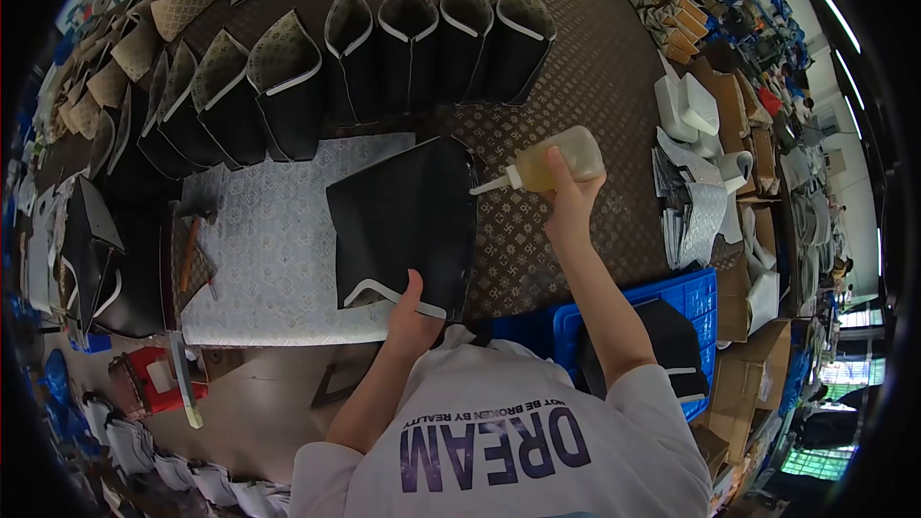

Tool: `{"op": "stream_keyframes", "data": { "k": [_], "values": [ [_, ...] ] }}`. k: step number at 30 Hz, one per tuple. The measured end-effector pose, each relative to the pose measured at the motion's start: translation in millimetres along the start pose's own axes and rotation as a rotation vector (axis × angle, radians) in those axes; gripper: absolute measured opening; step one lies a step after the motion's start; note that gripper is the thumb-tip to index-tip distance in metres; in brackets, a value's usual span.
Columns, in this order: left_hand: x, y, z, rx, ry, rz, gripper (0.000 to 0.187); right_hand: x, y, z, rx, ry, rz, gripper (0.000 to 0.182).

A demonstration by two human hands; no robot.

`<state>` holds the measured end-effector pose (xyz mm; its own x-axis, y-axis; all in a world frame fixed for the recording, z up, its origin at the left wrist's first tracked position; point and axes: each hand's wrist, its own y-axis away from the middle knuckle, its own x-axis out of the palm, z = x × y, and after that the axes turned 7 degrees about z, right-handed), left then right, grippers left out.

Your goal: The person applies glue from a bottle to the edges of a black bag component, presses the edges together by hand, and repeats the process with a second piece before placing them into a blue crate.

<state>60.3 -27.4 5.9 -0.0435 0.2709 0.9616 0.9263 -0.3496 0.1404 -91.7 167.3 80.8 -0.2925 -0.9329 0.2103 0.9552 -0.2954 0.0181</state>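
A black leather-like piece [408, 216] with a white-edged opening lies over the pale patterned sheet on the table. My left hand [418, 319] grips its near edge, thumb on top and fingers hidden underneath. In my right hand [574, 187] is a clear squeeze bottle [559, 159] of yellowish liquid, with my fingers wrapped round it. The bottle is tilted sideways, and its white nozzle points left at the far right edge of the black piece. Whether the tip touches the piece is too small to tell.
Several black pouches [408, 58] with patterned linings stand in a row at the back. A hammer [190, 240] lies at the left of the pale sheet [259, 259]. By my right arm is a blue crate [703, 302] holding black pieces. White sheets [703, 216] are stacked at the right.
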Motion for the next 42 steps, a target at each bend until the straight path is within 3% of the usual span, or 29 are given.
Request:
{"op": "stream_keyframes", "data": {
  "k": [6,18,21,24,26,27,30,31,33,34,38,41,42],
  "values": [
    [10,-7,4,-0.008,0.034,-0.071,0.051,-16,24,0,-0.021,0.014,0.032,0.088],
    [11,-23,9,0.016,0.011,0.018,0.054,-22,99,23,-0.052,0.05,0.134,0.086],
    [2,-26,9,-0.004,-0.045,0.078,0.057,-27,111,30,-0.004,0.095,0.26,0.081],
    [14,-29,-7,0.076,-0.13,-0.04,0.062,-33,105,46,0.272,-0.035,0.288,0.072],
    [-34,-40,-30,0.19,-0.617,0.105,0.052,-39,90,56,0.322,-0.186,0.274,0.063],
    [-5,-37,-45,0.199,-0.783,0.165,0.05,-40,81,62,0.344,-0.263,0.27,0.059],
    [73,-32,-82,0.259,-1.215,0.281,0.059,-36,58,83,0.118,-0.314,0.213,0.057],
    [75,-38,-95,0.367,-1.474,0.3,0.061,-34,51,88,0.055,-0.359,0.187,0.058],
    [69,-48,-122,0.174,-1.577,0.089,0.061,-25,45,105,-0.05,-0.33,0.175,0.059],
    [68,-56,-134,0.12,-1.654,0.109,0.054,-21,42,111,-0.101,-0.313,0.17,0.059],
    [100,-79,-143,0.317,-1.769,0.155,0.037,-6,29,121,-0.197,-0.279,0.22,0.061],
    [120,-94,-135,0.145,-1.848,0.157,0.03,4,22,118,-0.239,-0.21,0.2,0.068],
    [116,-100,-124,0.207,-1.736,0.151,0.022,4,17,113,-0.247,-0.19,0.188,0.074]
  ]
}}
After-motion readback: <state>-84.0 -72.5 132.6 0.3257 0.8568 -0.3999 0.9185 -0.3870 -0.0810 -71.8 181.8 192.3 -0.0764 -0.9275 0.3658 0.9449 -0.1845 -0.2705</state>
